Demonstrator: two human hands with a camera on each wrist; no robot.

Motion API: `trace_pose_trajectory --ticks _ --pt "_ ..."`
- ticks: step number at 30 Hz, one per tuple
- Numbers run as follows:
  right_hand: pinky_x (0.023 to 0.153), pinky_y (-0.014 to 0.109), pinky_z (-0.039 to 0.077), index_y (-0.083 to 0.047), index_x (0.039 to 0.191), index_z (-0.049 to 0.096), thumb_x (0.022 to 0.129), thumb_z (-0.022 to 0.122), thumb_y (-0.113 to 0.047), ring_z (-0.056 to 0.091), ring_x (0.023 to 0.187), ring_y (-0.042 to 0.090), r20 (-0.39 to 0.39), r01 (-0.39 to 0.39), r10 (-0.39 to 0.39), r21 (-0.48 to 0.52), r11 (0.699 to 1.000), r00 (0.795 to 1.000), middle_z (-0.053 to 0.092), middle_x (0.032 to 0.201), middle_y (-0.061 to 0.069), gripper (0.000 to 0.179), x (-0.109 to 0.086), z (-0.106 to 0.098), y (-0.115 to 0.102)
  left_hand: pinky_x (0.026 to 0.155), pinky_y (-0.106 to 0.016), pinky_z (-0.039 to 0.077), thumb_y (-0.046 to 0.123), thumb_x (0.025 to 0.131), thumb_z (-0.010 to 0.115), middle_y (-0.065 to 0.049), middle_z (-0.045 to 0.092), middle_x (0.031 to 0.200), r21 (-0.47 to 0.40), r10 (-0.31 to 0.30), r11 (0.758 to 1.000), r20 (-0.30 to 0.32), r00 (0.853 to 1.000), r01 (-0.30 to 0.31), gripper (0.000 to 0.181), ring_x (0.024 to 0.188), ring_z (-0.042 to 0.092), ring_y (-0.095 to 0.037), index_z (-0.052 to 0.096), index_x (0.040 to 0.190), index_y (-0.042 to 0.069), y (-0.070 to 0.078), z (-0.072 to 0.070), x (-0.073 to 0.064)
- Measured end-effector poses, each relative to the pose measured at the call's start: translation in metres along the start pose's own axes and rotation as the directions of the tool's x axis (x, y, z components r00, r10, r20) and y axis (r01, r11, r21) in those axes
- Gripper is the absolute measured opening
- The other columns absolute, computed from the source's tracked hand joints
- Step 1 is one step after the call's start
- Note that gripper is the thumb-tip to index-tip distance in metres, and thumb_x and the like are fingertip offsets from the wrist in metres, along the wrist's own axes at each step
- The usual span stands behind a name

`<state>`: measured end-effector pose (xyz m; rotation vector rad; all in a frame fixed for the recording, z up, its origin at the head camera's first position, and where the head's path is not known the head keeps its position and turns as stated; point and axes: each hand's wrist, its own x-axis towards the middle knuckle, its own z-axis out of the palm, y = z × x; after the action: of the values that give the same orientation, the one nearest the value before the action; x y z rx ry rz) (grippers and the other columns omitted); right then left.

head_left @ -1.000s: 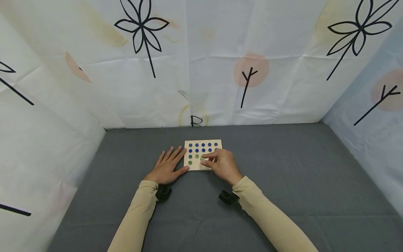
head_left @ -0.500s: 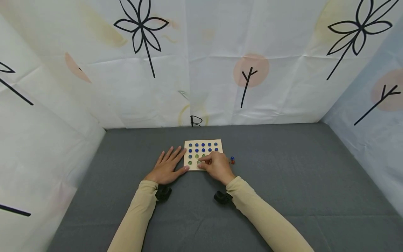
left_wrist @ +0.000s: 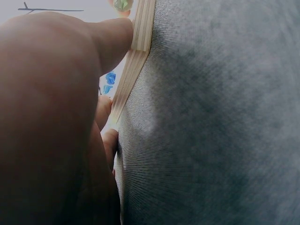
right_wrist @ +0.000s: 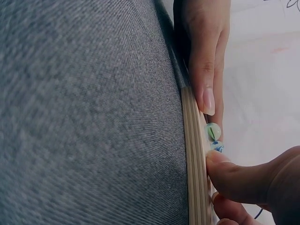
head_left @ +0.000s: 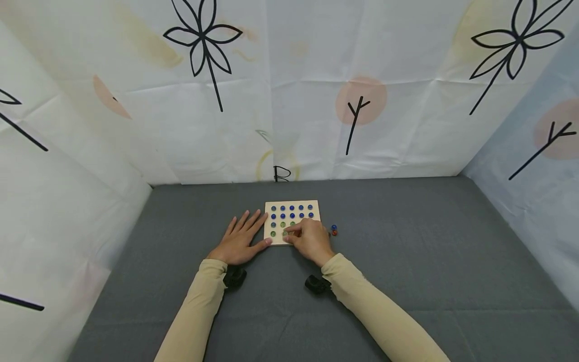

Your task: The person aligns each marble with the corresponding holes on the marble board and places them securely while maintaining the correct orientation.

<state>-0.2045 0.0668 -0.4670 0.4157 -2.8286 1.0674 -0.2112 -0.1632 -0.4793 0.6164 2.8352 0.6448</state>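
Observation:
A pale wooden board [head_left: 277,240] with rows of glass marbles lies flat on the grey cloth. Blue marbles [head_left: 291,208] fill its two far rows; green marbles [head_left: 282,224] show among the nearer ones. My right hand [head_left: 313,242] pinches a green marble [head_left: 285,233] between thumb and index finger, in the near row beside the corner green marble [head_left: 273,234]. That hand covers the board's near right part. With fingers spread, my left hand [head_left: 239,244] rests at the board's left side, its thumb [left_wrist: 115,42] against the near left corner.
Loose blue [head_left: 333,227] and orange-red [head_left: 334,233] marbles lie on the grey cloth [head_left: 429,251] just right of the board, partly screened by the right hand. Behind the table hangs a white printed cloth [head_left: 307,125], with more at both sides.
My right hand has moved left along the near row with the green marble, uncovering the loose marbles at the right. Over the last half second it barely shifts. The left hand has stayed put.

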Motion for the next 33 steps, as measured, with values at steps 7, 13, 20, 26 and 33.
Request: trace_pose_trajectory --ticks 7,13,20,26,33 --pt "0.054 0.028 0.046 -0.015 0.101 0.084 0.085 0.085 -0.022 0.056 0.061 0.009 0.001 -0.003 0.003 0.009 1.0 1.0 0.065 0.069 -0.005 0.017 0.001 0.001 -0.003 0.123 -0.057 -0.005 0.055 0.104 0.049 -0.011 0.016 0.169 -0.023 0.002 1.0 -0.008 1.0 -0.003 0.076 0.155 0.004 -0.036 0.023 0.164 0.017 -0.005 0.005 0.002" --pt "0.052 0.028 0.045 -0.015 0.101 0.084 0.085 0.085 -0.022 0.057 0.06 0.009 -0.008 -0.026 0.026 0.024 0.999 1.0 0.069 0.07 -0.004 0.017 0.003 0.002 -0.004 0.123 -0.053 -0.009 0.056 0.104 0.048 -0.006 0.014 0.17 -0.021 -0.003 1.0 -0.01 1.0 0.002 0.076 0.156 0.0 -0.031 0.02 0.165 0.02 -0.008 0.008 0.003" --pt "0.052 0.029 0.047 -0.015 0.103 0.084 0.086 0.085 -0.021 0.058 0.059 0.009 -0.011 -0.031 0.032 0.021 0.999 0.999 0.072 0.072 -0.002 0.019 0.003 0.003 -0.005 0.123 -0.052 -0.009 0.057 0.104 0.047 -0.006 0.013 0.17 -0.022 -0.009 1.0 -0.001 1.0 0.009 0.076 0.156 0.0 -0.03 0.019 0.165 0.021 -0.008 0.008 0.003" --pt "0.051 0.029 0.046 -0.015 0.103 0.084 0.085 0.085 -0.022 0.058 0.058 0.009 -0.013 -0.029 0.029 0.023 0.999 0.999 0.072 0.07 -0.002 0.019 0.003 0.003 -0.004 0.123 -0.052 -0.01 0.058 0.104 0.047 -0.005 0.012 0.17 -0.014 -0.015 1.0 0.006 1.0 0.015 0.077 0.156 -0.001 -0.03 0.018 0.165 0.022 -0.01 0.009 0.004" --pt "0.052 0.029 0.045 -0.015 0.102 0.084 0.085 0.085 -0.022 0.055 0.058 0.008 -0.021 -0.019 0.019 0.01 1.0 1.0 0.068 0.069 -0.003 0.018 0.003 0.004 -0.003 0.124 -0.053 -0.008 0.059 0.103 0.047 -0.004 0.013 0.17 -0.014 -0.012 1.0 -0.004 1.0 0.012 0.077 0.156 0.0 -0.03 0.018 0.165 0.023 -0.013 0.011 0.005"
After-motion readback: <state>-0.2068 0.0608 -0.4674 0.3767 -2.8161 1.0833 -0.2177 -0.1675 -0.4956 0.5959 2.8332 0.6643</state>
